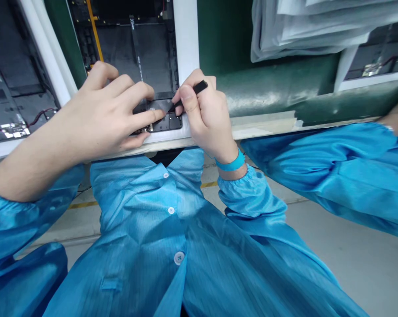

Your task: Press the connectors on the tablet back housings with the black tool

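Seen from above, a person in a blue smock (146, 215) with white buttons works with 2 bare hands at the near edge of a bench covered by a green mat (223, 48). The black device panel (154, 53) lies flat in a white liner (187, 31), directly in front of the person, with an orange strip (93, 31) running along its left part. The left hand (108, 114) arches over the panel's near end, fingers spread, the index fingertip touching the surface close to the tip of a slim black tool (200, 86). The right hand (207, 114), with a blue band (232, 163) at its wrist, pinches that tool between thumb and fingers, its tip slanting down to the panel beside the left index finger. To the left lies a 2nd panel (14, 53) with a small silvery board (16, 130) near its lower edge. To the right, a pile of pale sheets (301, 31) rests on the mat, and a 3rd panel (388, 48) shows partly beyond it. At the far right, a co-worker's blue sleeve (354, 149) reaches toward the bench.
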{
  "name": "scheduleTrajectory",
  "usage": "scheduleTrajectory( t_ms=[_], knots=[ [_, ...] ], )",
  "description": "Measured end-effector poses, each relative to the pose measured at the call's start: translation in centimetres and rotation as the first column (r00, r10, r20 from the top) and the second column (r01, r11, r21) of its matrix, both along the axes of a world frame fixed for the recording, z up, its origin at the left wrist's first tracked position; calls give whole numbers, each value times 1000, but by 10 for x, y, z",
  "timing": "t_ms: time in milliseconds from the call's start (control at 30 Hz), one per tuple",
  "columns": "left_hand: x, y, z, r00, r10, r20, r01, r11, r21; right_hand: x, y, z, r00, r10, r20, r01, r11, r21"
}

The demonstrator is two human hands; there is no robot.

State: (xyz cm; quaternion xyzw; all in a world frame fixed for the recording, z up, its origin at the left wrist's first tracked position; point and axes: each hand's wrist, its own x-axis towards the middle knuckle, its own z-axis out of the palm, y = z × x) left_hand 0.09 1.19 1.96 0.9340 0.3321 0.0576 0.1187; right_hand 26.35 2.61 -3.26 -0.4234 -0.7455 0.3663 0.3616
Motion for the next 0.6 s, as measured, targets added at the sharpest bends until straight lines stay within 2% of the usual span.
scheduleTrajectory(
  t_ms=[133, 267, 433, 600],
  knots=[
    [0, 2, 1, 999, -38, -33, 39, 999, 36, 0, -1, 5, 999, -7, 31, 7, 1000, 15],
    [0, 3, 4, 997, -40, -69, 44, 997, 65, 0, 0, 2, 998, -22, 52, 20, 999, 45],
    [5, 5, 15, 993, -35, -113, 42, 998, 53, 0, 1, -4, 997, -4, 80, 5, 1000, -13],
    [12, 14, 25, 982, -75, -171, 83, 996, 39, 2, 0, 0, 995, 10, 104, -9, 1000, -6]
  ],
)
